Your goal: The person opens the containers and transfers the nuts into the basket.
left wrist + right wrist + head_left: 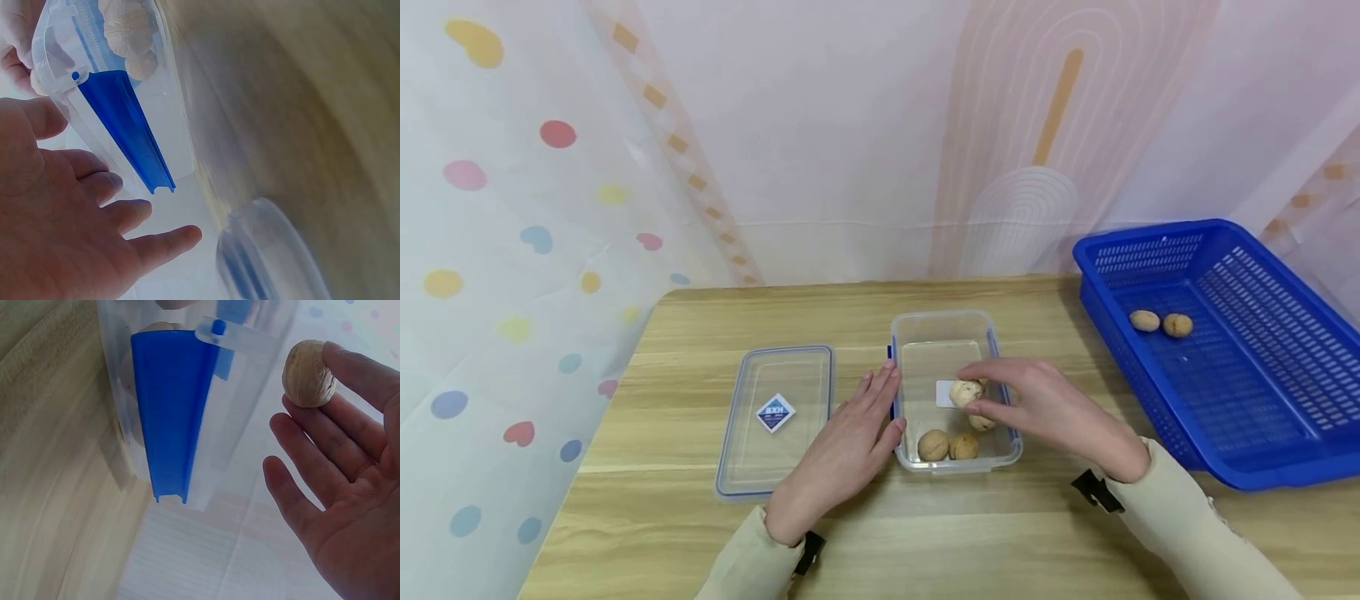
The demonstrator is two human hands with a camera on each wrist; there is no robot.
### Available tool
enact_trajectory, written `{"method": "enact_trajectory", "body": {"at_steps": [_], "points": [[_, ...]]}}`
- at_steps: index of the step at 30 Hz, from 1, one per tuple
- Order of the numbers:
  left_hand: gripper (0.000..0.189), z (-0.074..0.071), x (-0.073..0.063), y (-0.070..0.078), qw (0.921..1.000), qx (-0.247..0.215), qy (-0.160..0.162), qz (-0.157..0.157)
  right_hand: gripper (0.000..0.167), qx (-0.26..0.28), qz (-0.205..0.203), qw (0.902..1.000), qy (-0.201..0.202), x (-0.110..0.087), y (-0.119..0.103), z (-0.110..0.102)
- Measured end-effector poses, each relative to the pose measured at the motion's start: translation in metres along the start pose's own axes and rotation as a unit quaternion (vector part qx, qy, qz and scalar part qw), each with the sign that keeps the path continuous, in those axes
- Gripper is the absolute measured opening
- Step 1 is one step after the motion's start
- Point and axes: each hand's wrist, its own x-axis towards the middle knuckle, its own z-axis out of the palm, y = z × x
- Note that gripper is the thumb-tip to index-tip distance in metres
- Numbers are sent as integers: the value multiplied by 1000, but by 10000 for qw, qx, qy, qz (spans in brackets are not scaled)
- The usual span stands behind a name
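My right hand pinches a walnut between thumb and fingers over the right side of a clear plastic container. In the right wrist view that walnut shows above the container's rim, beside a hanging blue clasp. Inside the container, near its front, lie a brown walnut, a second walnut and a third one, partly hidden by the raised one. My left hand has its fingers extended, fingertips right at the container's left rim; another blue clasp hangs there.
Left of the container lies its clear lid with a blue seal and a diamond-shaped sticker. A blue basket stands at the right with two walnuts in it. Behind the wooden table hangs a patterned cloth.
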Motion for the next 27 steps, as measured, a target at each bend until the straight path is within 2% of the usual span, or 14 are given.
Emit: {"method": "enact_trajectory", "body": {"at_steps": [21,27], "points": [[62,0,3,-1,9999,30,80,109,40,-113,-465,9962,726,-25,-6,-25],[62,0,2,0,10000,24,29,62,40,-176,-335,9953,895,-34,-10,-32]]}}
